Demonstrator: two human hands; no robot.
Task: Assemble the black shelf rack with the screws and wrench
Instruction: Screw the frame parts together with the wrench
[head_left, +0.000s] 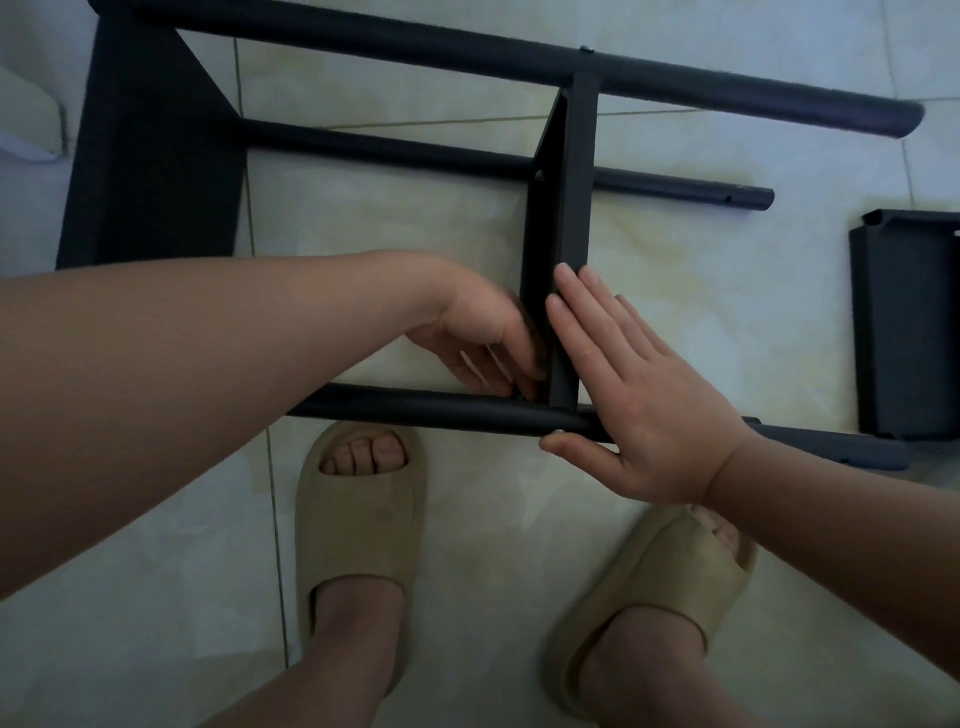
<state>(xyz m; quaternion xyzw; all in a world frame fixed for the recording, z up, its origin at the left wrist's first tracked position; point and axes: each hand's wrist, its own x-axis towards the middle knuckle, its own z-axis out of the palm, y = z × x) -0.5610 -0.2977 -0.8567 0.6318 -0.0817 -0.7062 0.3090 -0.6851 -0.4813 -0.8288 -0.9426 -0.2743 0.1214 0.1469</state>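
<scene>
Rack needed squaring, I judged: my flat right hand braced its crosspiece; left hand curled at the joint, contents unseen.

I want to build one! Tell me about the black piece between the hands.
The narrow black metal shelf panel stands on edge, bridging the far black tube and near black tube, a screw at its far end. The flat right hand presses its side; the left hand curls fingers at its near joint.
</scene>
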